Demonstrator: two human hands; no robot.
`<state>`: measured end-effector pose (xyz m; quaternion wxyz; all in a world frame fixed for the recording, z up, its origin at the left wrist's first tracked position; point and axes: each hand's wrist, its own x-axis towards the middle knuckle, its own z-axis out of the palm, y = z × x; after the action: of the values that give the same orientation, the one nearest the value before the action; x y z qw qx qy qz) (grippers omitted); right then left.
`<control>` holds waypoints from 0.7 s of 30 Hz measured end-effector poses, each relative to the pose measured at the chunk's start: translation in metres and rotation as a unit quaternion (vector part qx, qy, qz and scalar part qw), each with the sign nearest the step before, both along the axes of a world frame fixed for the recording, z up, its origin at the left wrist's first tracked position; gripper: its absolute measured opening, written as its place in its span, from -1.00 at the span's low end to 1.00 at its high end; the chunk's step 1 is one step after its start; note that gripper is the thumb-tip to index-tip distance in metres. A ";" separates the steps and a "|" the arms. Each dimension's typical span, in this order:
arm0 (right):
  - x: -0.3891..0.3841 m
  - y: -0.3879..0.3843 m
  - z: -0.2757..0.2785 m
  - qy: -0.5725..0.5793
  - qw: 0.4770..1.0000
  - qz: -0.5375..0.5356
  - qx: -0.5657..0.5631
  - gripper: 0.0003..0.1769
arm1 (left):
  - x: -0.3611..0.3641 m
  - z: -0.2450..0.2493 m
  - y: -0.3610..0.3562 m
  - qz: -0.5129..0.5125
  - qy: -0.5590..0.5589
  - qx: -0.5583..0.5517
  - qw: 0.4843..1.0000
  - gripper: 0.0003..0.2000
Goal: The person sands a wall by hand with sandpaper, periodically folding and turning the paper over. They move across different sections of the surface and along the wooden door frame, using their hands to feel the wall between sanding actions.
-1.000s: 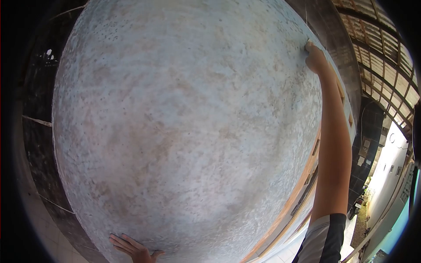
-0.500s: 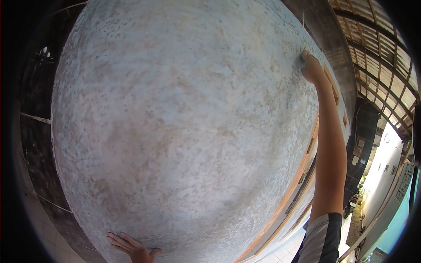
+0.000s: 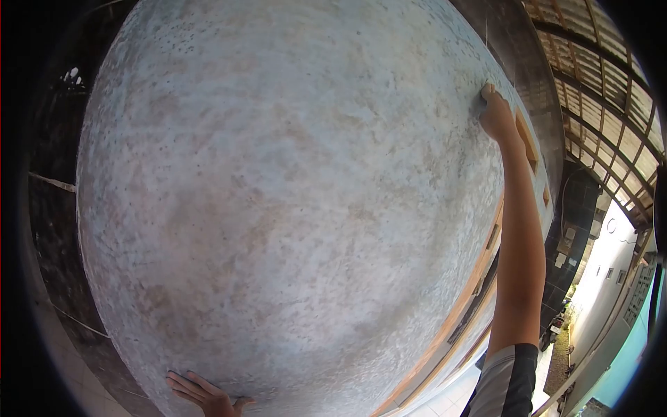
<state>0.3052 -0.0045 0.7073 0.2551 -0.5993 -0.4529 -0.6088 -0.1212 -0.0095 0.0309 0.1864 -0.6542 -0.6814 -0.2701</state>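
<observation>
A mottled blue-grey plastered wall (image 3: 292, 201) fills most of the view, rough, with brownish patches. My left hand (image 3: 205, 393) lies against it at the lower left, fingers stretched out and thumb apart, holding nothing. High at the upper right, my right hand (image 3: 499, 118) presses on the wall with the arm stretched up. Its fingers are curled closed, and whatever is under them is hidden from this side. A dark smudge of shadow borders these fingers.
Right of the wall runs a wooden frame (image 3: 451, 326), with a small wood-edged opening (image 3: 526, 139) near my right wrist. A corrugated roof on beams (image 3: 597, 69) covers the upper right. Dark tiles (image 3: 563, 271) and a white wall (image 3: 594, 274) stand beyond. Pale floor tiles (image 3: 448, 399) show below.
My right hand has shifted slightly down and to the right along the wall, still closed. My left hand stays in place on the wall. The view has tilted a little.
</observation>
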 end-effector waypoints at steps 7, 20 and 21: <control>-0.004 -0.007 -0.016 -0.009 0.999 0.037 -0.026 -0.20 | 0.000 -0.021 0.010 -0.011 -0.152 0.000 0.988 0.67; -0.015 -0.002 -0.020 0.022 1.000 0.012 -0.017 -0.21 | 0.006 -0.003 0.001 -0.027 -0.180 -0.015 0.983 0.68; -0.003 0.000 -0.007 0.025 0.999 0.027 -0.021 -0.22 | 0.004 -0.003 0.000 -0.035 -0.184 -0.024 0.982 0.68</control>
<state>0.3024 -0.0043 0.7002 0.2705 -0.6072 -0.4747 -0.5769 -0.1170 -0.0098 0.0276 0.0320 -0.6208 -0.6874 -0.3756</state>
